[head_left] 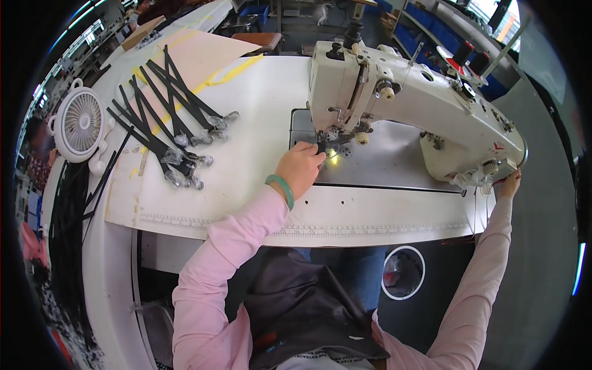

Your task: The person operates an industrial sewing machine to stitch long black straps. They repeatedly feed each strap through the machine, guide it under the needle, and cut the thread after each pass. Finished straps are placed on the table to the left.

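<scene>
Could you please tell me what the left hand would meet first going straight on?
The left hand would probably meet the needle assembly of the sewing machine first, though depth is unclear.

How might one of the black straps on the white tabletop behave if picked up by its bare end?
The black straps lie fairly straight, so one would probably bend only gently. Its plastic-wrapped end looks bulkier, so it may hang lowest. Where straps cross, neighbours could shift.

Dark printed lettering (pixel 336 356) crosses pale cloth (pixel 302 364) at bottom center. A ruler scale (pixel 345 232), its numerals too small to read, lines the white surface's (pixel 259 117) near edge. A red mark (pixel 498 146) stands on the sewing machine (pixel 456 114) at right.
</scene>
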A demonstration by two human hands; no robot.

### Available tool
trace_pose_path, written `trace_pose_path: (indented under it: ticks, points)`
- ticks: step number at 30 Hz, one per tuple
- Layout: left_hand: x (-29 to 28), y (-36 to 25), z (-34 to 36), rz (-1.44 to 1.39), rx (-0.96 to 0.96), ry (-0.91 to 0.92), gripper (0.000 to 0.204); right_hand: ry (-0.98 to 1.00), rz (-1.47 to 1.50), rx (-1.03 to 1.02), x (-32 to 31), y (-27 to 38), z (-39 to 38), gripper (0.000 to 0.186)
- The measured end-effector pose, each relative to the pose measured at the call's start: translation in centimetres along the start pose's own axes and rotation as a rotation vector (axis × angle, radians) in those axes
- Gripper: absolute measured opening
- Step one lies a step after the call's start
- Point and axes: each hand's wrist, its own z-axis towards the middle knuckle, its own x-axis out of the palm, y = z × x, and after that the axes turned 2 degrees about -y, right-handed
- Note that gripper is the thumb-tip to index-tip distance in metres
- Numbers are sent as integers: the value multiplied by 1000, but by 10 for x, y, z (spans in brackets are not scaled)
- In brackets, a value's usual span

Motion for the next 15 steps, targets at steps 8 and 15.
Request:
trace_pose_path:
  ticks: [8,15]
  points:
    - [-7,-1,-6,21,-127,27,21,-111,-232,-125,49,58,-25,43]
    - [7,1,0,-1,-82,-49,21,96,-609,-126,0,43,64,43]
